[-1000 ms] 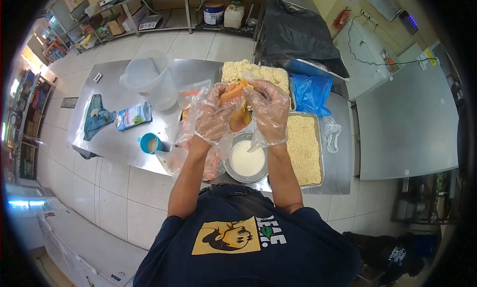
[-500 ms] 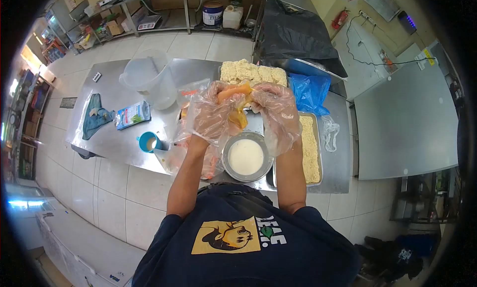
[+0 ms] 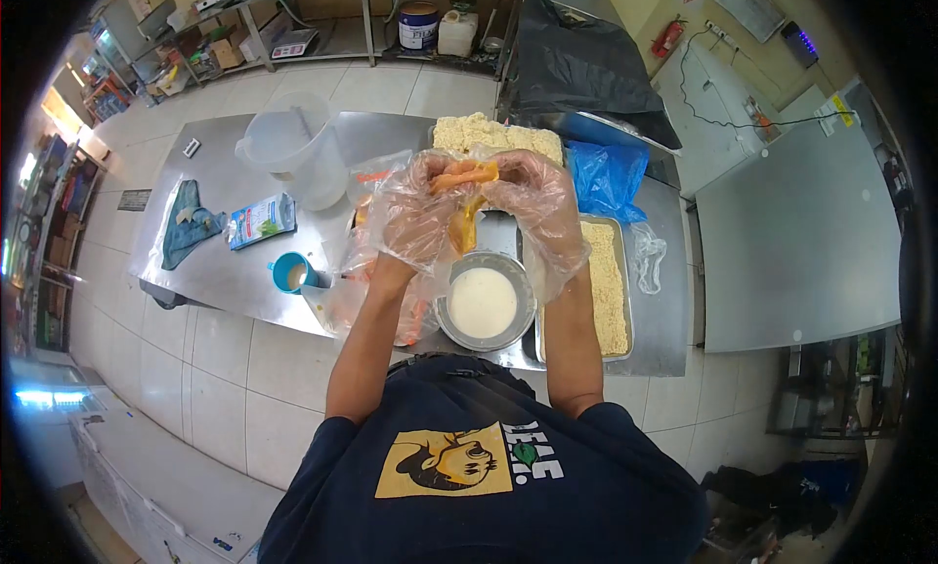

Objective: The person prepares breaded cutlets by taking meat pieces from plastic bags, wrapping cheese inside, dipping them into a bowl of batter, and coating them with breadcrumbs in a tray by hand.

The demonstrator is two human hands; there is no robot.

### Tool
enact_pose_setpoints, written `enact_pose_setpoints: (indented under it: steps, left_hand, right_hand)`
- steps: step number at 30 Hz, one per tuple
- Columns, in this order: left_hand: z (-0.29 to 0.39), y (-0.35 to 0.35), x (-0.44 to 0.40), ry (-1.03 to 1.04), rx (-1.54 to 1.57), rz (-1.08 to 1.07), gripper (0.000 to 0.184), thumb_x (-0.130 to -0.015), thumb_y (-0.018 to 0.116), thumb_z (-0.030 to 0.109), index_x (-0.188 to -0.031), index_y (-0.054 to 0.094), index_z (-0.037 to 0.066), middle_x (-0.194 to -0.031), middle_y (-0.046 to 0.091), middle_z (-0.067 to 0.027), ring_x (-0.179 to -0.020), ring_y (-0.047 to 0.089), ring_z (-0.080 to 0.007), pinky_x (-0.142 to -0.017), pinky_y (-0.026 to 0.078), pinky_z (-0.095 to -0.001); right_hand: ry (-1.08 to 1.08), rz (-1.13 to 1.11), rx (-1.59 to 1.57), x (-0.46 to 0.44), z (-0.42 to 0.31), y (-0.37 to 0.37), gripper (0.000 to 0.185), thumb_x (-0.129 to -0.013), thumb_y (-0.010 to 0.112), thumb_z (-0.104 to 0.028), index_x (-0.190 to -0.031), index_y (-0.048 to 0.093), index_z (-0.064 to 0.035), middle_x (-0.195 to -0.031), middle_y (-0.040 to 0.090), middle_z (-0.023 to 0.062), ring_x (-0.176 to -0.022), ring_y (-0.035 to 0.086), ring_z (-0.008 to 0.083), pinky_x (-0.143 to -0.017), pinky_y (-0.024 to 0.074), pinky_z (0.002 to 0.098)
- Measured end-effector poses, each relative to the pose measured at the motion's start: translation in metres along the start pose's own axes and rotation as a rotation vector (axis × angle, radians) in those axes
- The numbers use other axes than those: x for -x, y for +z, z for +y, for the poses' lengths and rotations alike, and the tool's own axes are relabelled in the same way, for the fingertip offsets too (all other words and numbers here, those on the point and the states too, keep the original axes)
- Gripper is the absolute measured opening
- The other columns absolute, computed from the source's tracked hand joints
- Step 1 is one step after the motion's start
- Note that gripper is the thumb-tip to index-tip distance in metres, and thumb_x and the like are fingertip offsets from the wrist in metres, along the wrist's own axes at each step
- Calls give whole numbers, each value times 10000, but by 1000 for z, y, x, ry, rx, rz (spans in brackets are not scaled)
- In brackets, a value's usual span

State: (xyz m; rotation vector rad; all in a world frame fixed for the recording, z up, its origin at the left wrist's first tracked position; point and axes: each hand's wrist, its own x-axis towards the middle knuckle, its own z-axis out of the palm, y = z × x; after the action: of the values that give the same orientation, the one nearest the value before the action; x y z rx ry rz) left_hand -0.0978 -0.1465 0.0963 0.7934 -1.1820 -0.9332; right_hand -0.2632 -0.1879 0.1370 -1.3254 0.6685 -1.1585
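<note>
Both hands wear clear plastic gloves and meet above a metal bowl (image 3: 483, 301) of white liquid. My left hand (image 3: 420, 212) is closed around an orange-pink food piece (image 3: 465, 176), from which a yellow part hangs down. My right hand (image 3: 542, 198) pinches the same piece at its right end. Behind the hands a tray (image 3: 496, 136) holds pale crumb-coated pieces. A second tray (image 3: 608, 289) of pale crumbs lies under and beside my right forearm. Plastic bags (image 3: 376, 305) with orange contents lie left of the bowl, partly hidden by my left arm.
On the steel table (image 3: 234, 281) are a clear pitcher (image 3: 293, 154), a blue cup (image 3: 291, 272), a blue-white packet (image 3: 262, 221), a blue-green cloth (image 3: 186, 224) and a blue bag (image 3: 608, 178). A black-covered surface (image 3: 586, 76) stands behind, and a grey cabinet (image 3: 801, 251) at right.
My right hand has moved slightly right and turned, its fingers still at the food. The stretch of food between the hands shows more, and the second tray is more covered by my right hand and forearm.
</note>
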Motion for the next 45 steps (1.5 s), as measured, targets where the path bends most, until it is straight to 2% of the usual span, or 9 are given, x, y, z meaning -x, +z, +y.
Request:
enact_pose_setpoints:
  steps: [10,16,18,25,28,32,34,37,45]
  left_hand:
    - [6,1,7,105,-145,51,362,-811,726,127,-1106,536,36,-1041,587,-64,-977,571,-149,-872,475,-278]
    - [2,-2,19,144,81,25,507,-723,780,21,-1146,501,43,-1057,571,-60,-979,583,-165,-896,487,-298]
    - [12,1,22,271,-60,42,530,-706,792,14,-1146,499,49,-1064,568,-61,-987,582,-166,-900,495,-306]
    - [14,-7,33,281,-215,161,454,-684,791,48,-1079,566,52,-993,597,-58,-935,589,-176,-866,470,-297]
    - [20,-9,33,220,-285,66,468,-743,774,45,-1142,531,34,-1069,581,-74,-995,582,-165,-877,482,-299]
    - [9,-6,44,21,-130,-71,448,-812,741,187,-1179,546,19,-1103,602,-77,-1008,578,-162,-894,475,-306]
    - [10,0,52,-307,-139,-99,427,-849,713,223,-1187,554,15,-1092,611,-71,-1006,577,-150,-888,474,-299]
    - [20,5,59,-431,-140,-96,396,-891,667,238,-1196,555,12,-1077,616,-67,-997,574,-137,-877,473,-286]
    - [-6,4,67,-267,-188,-83,373,-910,637,234,-1199,577,6,-1091,614,-65,-992,575,-136,-857,477,-281]
  right_hand:
    - [80,-56,20,7,6,-22,226,-732,733,-14,-936,656,44,-835,664,82,-744,623,124,-683,509,250]
    - [0,-75,-135,14,8,-21,176,-754,703,-13,-917,655,31,-885,664,89,-772,620,123,-677,506,255]
    - [-49,-63,-78,16,6,-21,184,-756,684,-3,-935,659,34,-912,663,86,-811,620,127,-707,509,257]
    - [-166,-42,105,41,-19,-1,195,-746,668,16,-938,669,49,-917,667,86,-840,622,128,-739,507,252]
    - [-172,21,138,39,-22,-1,183,-737,686,26,-918,671,46,-900,669,79,-815,624,125,-737,507,252]
    - [-13,-26,91,39,-18,-10,175,-728,723,26,-896,676,29,-868,669,64,-769,619,115,-718,506,244]
    - [58,-60,74,44,-16,-13,168,-730,731,23,-889,677,24,-860,669,60,-759,617,113,-708,505,241]
    - [124,-48,87,49,-13,-14,169,-733,738,22,-890,677,19,-853,668,59,-758,616,109,-689,501,237]
    - [147,-20,324,57,4,-20,154,-757,703,2,-907,679,28,-819,664,50,-742,592,84,-671,492,235]
